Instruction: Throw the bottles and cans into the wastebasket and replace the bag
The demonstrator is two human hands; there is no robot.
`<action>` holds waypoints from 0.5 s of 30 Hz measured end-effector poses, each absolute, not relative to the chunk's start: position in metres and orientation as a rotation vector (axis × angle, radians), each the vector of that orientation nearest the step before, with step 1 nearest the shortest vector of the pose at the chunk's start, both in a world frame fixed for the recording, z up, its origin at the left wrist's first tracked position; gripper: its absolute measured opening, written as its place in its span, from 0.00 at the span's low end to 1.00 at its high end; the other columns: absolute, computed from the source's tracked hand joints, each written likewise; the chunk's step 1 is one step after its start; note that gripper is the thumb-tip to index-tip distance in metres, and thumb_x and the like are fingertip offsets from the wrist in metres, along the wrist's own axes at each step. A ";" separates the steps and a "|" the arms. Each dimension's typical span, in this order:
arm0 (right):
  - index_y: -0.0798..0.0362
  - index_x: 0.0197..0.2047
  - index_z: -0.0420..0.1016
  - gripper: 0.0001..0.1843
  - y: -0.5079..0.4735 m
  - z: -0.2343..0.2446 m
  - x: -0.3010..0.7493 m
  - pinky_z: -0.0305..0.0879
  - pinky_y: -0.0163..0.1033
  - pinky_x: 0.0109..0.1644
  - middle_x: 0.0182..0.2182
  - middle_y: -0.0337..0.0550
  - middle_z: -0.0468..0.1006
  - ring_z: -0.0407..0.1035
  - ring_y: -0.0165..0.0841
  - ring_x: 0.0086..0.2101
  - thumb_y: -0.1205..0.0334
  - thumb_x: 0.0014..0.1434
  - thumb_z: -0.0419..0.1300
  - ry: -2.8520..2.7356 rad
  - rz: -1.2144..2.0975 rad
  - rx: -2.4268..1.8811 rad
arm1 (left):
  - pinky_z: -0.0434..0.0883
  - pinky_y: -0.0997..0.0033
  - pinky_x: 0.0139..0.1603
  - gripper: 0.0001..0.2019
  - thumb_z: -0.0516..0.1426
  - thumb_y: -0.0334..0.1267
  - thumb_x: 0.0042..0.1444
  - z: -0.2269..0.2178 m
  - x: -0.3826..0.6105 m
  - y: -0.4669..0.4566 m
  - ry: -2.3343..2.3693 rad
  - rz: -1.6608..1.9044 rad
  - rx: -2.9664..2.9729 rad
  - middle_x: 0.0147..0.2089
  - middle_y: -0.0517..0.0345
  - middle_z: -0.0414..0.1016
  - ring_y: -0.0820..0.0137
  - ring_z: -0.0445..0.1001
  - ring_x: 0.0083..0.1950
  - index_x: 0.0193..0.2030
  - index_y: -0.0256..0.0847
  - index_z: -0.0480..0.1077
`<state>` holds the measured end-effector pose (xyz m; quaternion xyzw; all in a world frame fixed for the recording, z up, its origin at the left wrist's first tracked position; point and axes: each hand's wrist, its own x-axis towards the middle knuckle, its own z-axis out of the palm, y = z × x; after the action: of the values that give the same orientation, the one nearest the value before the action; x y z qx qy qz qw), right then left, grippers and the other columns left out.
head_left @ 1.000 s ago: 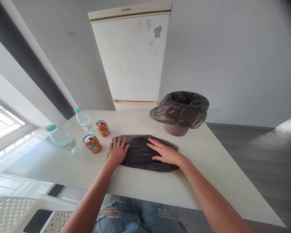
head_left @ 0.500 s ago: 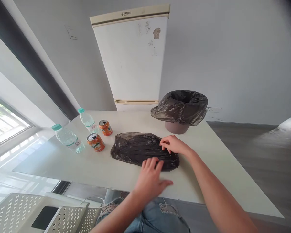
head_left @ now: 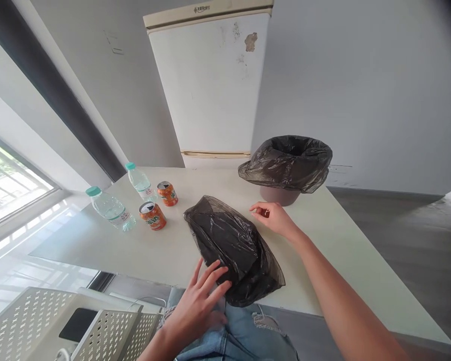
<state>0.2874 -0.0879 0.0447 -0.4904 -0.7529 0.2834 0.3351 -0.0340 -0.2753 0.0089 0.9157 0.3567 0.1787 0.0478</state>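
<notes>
A black plastic garbage bag point(head_left: 236, 245) lies loosely folded and slanting across the white table, its lower end reaching the near edge. My left hand point(head_left: 201, 298) is spread at the bag's lower left side, fingertips resting on or just over the plastic. Past the bag's upper right side is my right hand point(head_left: 273, 218), its fingers loosely bent and a gap between thumb and forefinger, nothing held. Just behind it stands a brownish trash bin point(head_left: 278, 195), lined with another black garbage bag point(head_left: 291, 168) folded over the rim.
On the table's left stand two clear bottles with green caps, the nearer bottle point(head_left: 110, 210) and the farther bottle point(head_left: 140, 181). Beside them are two orange soda cans, one can point(head_left: 153, 216) in front of the other can point(head_left: 167, 194). A perforated basket point(head_left: 22, 321) is at lower left.
The garbage bag has turned from lying crosswise to slanting toward me, its right end now nearer. My left hand moved left and down; my right hand came off the plastic.
</notes>
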 end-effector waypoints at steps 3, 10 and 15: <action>0.45 0.53 0.84 0.16 -0.092 0.046 0.288 0.70 0.44 0.46 0.42 0.44 0.81 0.71 0.37 0.37 0.61 0.65 0.61 -2.139 0.636 -1.208 | 0.53 0.37 0.82 0.16 0.54 0.19 0.58 -0.002 -0.035 -0.280 1.085 0.726 2.742 0.67 0.51 0.76 0.57 0.64 0.77 0.47 0.43 0.69; 0.35 0.78 0.58 0.43 -0.108 0.064 0.280 0.52 0.56 0.76 0.75 0.44 0.60 0.55 0.45 0.72 0.53 0.64 0.68 -2.617 0.925 -0.688 | 0.74 0.58 0.67 0.18 0.47 0.19 0.48 0.007 -0.069 -0.266 1.385 1.123 2.001 0.57 0.56 0.83 0.65 0.80 0.60 0.42 0.44 0.63; 0.41 0.83 0.36 0.72 -0.123 0.052 0.246 0.35 0.65 0.77 0.79 0.54 0.47 0.34 0.57 0.78 0.37 0.50 0.77 -2.808 0.836 -0.485 | 0.72 0.70 0.34 0.08 0.54 0.39 0.63 0.018 -0.072 -0.244 1.685 1.384 1.608 0.31 0.59 0.78 0.67 0.75 0.32 0.32 0.42 0.66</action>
<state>0.2463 -0.1228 0.0518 -0.1628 -0.9421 0.2804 0.0860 -0.0723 -0.2437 0.0185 0.5796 0.6076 0.4990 0.2144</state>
